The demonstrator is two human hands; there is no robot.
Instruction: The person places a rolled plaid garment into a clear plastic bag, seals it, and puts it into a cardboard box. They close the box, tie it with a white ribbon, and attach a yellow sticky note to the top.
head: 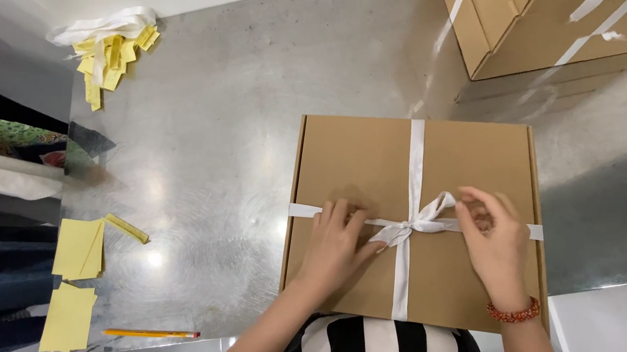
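Hands (337, 241) on ribbon (416, 166), box (357, 158)

- A flat square cardboard box (414, 215), plain brown, lies on the tabletop (235, 149) in front of the person, crossed by a white ribbon (415, 166).
- A second brown cardboard box (547, 29) with white ribbon stands at the far right corner.
- Yellow paper slips (78, 249), blank-looking rectangles, lie at the left edge.
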